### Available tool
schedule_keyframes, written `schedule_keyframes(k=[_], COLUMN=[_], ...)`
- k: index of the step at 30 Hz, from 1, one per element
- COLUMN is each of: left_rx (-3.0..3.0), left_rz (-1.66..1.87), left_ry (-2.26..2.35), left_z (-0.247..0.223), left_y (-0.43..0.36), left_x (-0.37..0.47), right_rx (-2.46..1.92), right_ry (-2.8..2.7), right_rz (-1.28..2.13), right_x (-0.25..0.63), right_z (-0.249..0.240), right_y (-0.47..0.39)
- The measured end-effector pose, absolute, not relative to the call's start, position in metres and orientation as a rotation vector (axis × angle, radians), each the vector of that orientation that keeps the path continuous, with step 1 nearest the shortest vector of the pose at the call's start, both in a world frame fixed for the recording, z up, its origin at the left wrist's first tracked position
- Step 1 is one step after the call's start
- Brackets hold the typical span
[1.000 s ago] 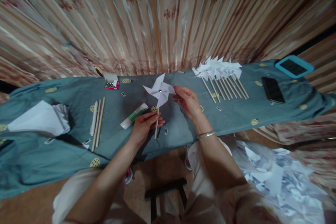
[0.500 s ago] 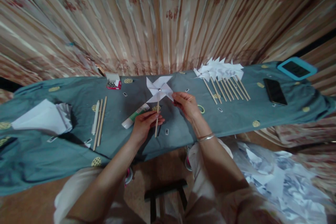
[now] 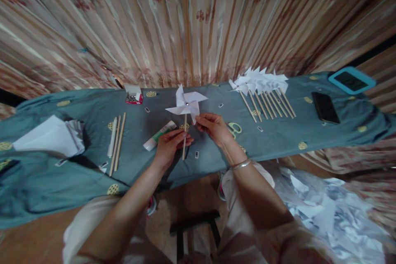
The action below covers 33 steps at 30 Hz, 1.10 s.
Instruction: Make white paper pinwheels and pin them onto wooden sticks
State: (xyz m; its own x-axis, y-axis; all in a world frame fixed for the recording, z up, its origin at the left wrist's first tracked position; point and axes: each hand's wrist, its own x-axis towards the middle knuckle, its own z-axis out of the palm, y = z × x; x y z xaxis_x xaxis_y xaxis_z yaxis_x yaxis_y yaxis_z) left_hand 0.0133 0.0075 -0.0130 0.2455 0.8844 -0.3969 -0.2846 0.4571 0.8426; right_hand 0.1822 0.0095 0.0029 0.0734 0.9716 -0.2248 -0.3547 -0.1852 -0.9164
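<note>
A white paper pinwheel (image 3: 189, 107) on a wooden stick stands upright above the middle of the cloth, a small metal pin at its centre. My left hand (image 3: 171, 143) pinches the stick below the blades, between thumb and fingers. With thumb and forefinger, my right hand (image 3: 213, 128) grips the tip of the lower right blade. Close behind my left hand lies a green and white tube (image 3: 160, 135), partly covered by that hand. Scissors with pale green handles (image 3: 235, 128) rest just right of my right hand.
On the right, several pinwheels (image 3: 260, 82) lie in an overlapping row, near a black phone (image 3: 325, 108) and a blue-framed device (image 3: 352, 81). Leftward are a red pin box (image 3: 134, 98), sticks (image 3: 120, 142), a white pen (image 3: 113, 136) and stacked paper (image 3: 49, 136). A bag of paper scraps (image 3: 337, 214) sits lower right.
The pinwheel's blades have turned on the pin. My right hand has moved a little left and down to a blade tip, uncovering more of the scissors. My left hand stays on the stick.
</note>
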Motion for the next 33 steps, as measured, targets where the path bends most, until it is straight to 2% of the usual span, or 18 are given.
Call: schedule_keyframes(k=[17, 27, 33], left_rx=[0.718, 0.683, 0.669], left_rz=[0.901, 0.787, 0.752], left_ry=[0.998, 1.006, 1.009], left_z=[-0.013, -0.002, -0.001], left_y=[0.008, 0.003, 0.003], left_x=[0.013, 0.015, 0.016], right_rx=[-1.205, -1.206, -1.138], right_ry=[-0.934, -0.706, -0.688], right_rz=[1.41, 1.18, 1.236], right_x=[0.181, 0.21, 0.206], right_z=[0.001, -0.009, -0.002], right_y=[0.007, 0.024, 0.024])
